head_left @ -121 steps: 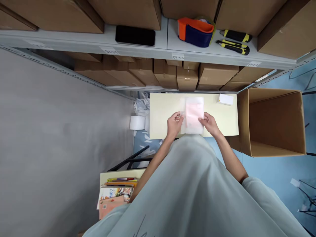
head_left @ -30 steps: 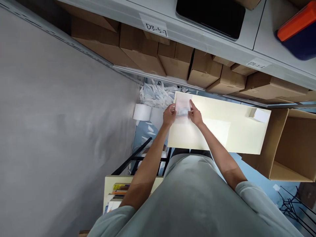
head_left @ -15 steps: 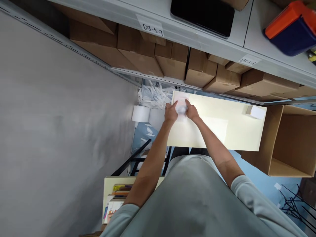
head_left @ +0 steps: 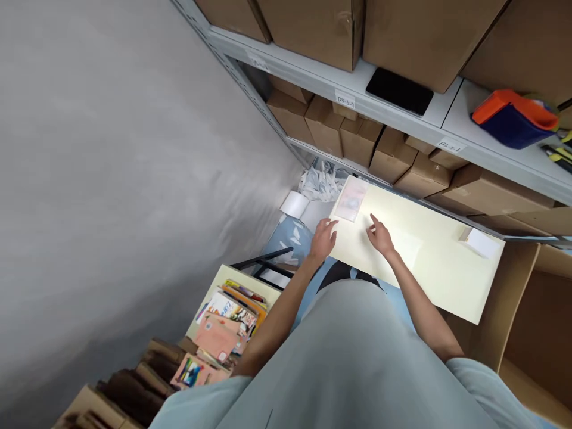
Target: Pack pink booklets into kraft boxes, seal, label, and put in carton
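Note:
A pale pinkish, flat rectangular item [head_left: 351, 201] lies on the left end of the cream tabletop [head_left: 442, 256]; its print is too blurred to read. Just below its near edge is my left hand [head_left: 324, 238], fingers parted and holding nothing. To the right of the item, my right hand [head_left: 379, 235] hovers over the table with its index finger stretched out, also without anything in it. Near the table's right end sits a small white box or stack of slips [head_left: 480, 241].
Stacked books [head_left: 227, 322] lie on a second table at lower left. An open cardboard box [head_left: 513, 310] stands at right. Beyond the table, a shelf [head_left: 308, 74] holds cartons, a black phone [head_left: 399, 91] and an orange-blue holder [head_left: 513, 119]. White scraps [head_left: 319, 183] heap by the wall.
Both hands have let go of the pinkish item and drawn back toward my body, spreading apart. The view has turned left, bringing in more of the book stack.

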The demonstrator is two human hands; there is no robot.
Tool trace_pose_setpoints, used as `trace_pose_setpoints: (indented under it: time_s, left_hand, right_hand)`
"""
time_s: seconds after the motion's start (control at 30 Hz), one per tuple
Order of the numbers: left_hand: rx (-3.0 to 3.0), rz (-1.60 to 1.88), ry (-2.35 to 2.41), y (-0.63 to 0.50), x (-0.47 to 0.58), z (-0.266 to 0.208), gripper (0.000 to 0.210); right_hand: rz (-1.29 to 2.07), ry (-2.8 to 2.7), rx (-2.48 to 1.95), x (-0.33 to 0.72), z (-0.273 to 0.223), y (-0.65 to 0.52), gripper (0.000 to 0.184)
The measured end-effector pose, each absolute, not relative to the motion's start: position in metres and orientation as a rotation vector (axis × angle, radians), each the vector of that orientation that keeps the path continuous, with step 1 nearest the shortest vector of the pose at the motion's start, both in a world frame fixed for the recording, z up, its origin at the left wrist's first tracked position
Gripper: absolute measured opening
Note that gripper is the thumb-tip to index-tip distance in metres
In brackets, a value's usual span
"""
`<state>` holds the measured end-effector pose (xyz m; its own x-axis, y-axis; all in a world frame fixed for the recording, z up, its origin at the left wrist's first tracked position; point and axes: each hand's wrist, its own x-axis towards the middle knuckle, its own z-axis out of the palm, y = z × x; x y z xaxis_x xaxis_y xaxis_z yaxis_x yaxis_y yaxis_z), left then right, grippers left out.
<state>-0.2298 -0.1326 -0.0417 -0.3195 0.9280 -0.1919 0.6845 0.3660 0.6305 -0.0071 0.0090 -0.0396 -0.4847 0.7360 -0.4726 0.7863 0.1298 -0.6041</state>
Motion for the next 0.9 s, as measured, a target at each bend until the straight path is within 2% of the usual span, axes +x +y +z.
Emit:
trace_pose_setpoints:
  time_s: [0.2,0.37,0.5,0.67,0.9]
  left_hand:
    - [1.130,0.931,2.427,-0.259,-0.192,0.005,0.016]
    - [0.829,1.079,2.669,-0.328,-0.156,0.063,0.008]
    - [0.650,1.205,2.827,-0.379,-0.133,0.105,0.010]
    - [0.441,1.378,3.046,-0.460,-0.110,0.137,0.010]
    - [0.138,1.506,3.360,-0.616,-0.086,0.202,0.008]
  right_hand:
    - [-1.377,2.406,1.501,0.026,-0.015,-0.013,0.064]
    - [-1.496,2.631,1.099,-0.023,0.028,-0.038,0.065]
    - [-1.651,2.705,0.667,-0.070,0.073,-0.100,0.067]
    - [-1.683,2.654,0.224,-0.097,0.127,-0.205,0.069]
    - [-1.703,2.557,-0.260,-0.123,0.190,-0.366,0.059]
